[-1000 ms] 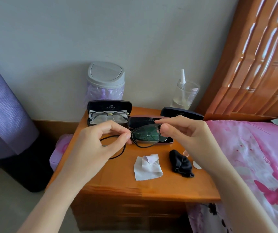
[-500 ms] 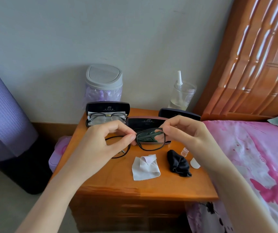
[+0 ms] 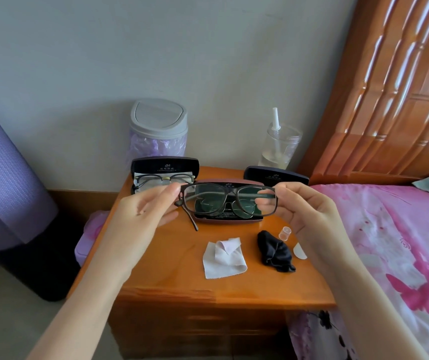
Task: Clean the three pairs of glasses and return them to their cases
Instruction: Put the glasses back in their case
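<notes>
While left hand (image 3: 140, 214), right hand (image 3: 304, 211) pinch glasses (image 3: 203, 201) by outer edges, open case (image 3: 229, 221) lies behind.

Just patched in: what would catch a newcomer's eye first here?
The dark-framed glasses, held up at centre by the left hand and right hand pinching either end. Behind, a second pair lies in an open black case at the back left of the nightstand; a white cloth and a black cloth lie near its front.
</notes>
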Tool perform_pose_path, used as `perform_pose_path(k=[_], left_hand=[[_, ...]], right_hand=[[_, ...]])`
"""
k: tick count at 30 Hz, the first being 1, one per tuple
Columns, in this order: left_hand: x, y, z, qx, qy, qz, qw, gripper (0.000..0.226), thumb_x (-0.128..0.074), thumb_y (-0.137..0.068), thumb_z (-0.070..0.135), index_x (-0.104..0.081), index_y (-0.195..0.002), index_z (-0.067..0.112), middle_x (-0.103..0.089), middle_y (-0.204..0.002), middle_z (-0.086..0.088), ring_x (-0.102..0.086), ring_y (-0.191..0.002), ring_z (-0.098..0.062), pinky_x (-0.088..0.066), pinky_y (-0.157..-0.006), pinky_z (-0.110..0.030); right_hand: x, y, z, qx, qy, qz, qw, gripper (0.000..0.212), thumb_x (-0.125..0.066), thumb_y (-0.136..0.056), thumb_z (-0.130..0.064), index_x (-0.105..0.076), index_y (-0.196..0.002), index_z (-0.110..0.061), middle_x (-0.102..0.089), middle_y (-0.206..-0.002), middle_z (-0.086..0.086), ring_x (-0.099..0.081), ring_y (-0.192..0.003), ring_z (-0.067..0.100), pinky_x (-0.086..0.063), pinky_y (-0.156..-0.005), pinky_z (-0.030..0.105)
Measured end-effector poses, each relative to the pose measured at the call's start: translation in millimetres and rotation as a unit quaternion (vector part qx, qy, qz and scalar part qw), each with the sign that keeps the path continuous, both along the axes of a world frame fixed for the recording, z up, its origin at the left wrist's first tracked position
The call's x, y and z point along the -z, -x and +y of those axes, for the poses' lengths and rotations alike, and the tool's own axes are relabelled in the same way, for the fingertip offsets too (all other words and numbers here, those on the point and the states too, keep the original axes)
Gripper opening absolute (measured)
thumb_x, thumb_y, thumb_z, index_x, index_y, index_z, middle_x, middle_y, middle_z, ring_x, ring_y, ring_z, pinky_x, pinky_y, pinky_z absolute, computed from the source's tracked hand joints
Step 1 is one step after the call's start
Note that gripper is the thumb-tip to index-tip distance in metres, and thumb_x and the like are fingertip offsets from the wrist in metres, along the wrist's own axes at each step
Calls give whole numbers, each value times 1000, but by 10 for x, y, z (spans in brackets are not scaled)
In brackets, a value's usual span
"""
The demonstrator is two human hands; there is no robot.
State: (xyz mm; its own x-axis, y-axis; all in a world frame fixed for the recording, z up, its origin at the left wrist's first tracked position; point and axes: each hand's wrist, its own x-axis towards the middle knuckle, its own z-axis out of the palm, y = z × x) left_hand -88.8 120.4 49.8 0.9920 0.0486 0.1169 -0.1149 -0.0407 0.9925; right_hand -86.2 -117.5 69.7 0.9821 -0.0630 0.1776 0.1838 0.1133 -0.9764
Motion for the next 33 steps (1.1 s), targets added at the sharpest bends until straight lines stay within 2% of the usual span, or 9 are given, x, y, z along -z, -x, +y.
perform_pose_path(k=[4, 8, 13, 16, 18, 21, 24, 30, 33], left_hand=[[-11, 4, -65, 0, 69, -23, 997, 17, -56, -88, 33, -71, -93, 39, -73, -104, 8, -69, -99, -9, -54, -75, -14], [-31, -11, -131, 30, 163, -14, 986, 29, -56, -81, 31, -69, -101, 15, -75, -100, -2, -71, -96, -17, -58, -79, -26], [-7, -46, -266, 104, 265, 22, 958, 33, -42, -95, 20, -61, -116, 4, -71, -107, -15, -69, -100, -26, -58, -80, -32], [51, -84, -367, 109, 269, 11, 957, 33, -35, -100, 14, -59, -120, 4, -70, -113, -14, -68, -104, -27, -57, -84, -32], [89, -120, -434, 115, 260, 13, 958, 34, -34, -101, 15, -59, -121, 4, -69, -115, -13, -67, -105, -26, -56, -85, -31], [121, -206, -554, 129, 244, 33, 961, 34, -33, -101, 14, -59, -120, 5, -69, -114, -10, -68, -104, -24, -56, -85, -29], [112, -333, -695, 151, 210, 47, 965, 32, -34, -102, 13, -60, -118, 5, -69, -114, -11, -68, -103, -21, -57, -83, -27], [185, -528, -917, 112, 59, 10, 992, 29, -38, -101, 13, -61, -119, 10, -69, -110, -2, -68, -99, -10, -56, -81, -21], [301, -544, -954, 128, -27, -16, 991, 28, -40, -100, 11, -64, -115, 16, -70, -108, 4, -68, -97, -4, -55, -82, -20]], right_hand=[[29, -9, -11, -8, 0, -4, 1000, 17, -57, -87, -11, -65, -93, 3, -74, -88, 13, -73, -84, 24, -56, -75, 24], [41, -6, -47, -12, 16, -5, 1000, 22, -59, -84, -17, -67, -95, 0, -75, -90, 11, -73, -87, 23, -56, -79, 26], [111, 4, -201, 22, 130, 12, 991, 22, -62, -85, -31, -72, -96, -15, -75, -97, 4, -69, -95, 20, -45, -89, 58], [136, 2, -300, 6, 109, 34, 993, 21, -63, -83, -28, -72, -97, -14, -74, -100, 9, -71, -92, 27, -40, -91, 68], [129, -13, -376, -2, 90, 42, 995, 25, -64, -80, -27, -71, -97, -11, -74, -98, 12, -71, -91, 29, -44, -91, 64], [113, -65, -506, -6, 76, 51, 996, 26, -62, -79, -21, -70, -99, -7, -74, -97, 14, -70, -94, 33, -57, -84, 43], [115, -153, -689, 1, 77, 51, 996, 25, -62, -78, -19, -70, -98, -7, -75, -95, 13, -71, -91, 29, -59, -76, 27], [129, -430, -1239, 66, 65, 66, 994, 23, -53, -92, -6, -62, -109, 7, -71, -96, 18, -72, -83, 18, -57, -72, 20], [219, -612, -1484, 123, 94, 68, 986, 21, -52, -94, -2, -62, -109, 9, -66, -104, 26, -68, -91, 27, -58, -75, 20]])
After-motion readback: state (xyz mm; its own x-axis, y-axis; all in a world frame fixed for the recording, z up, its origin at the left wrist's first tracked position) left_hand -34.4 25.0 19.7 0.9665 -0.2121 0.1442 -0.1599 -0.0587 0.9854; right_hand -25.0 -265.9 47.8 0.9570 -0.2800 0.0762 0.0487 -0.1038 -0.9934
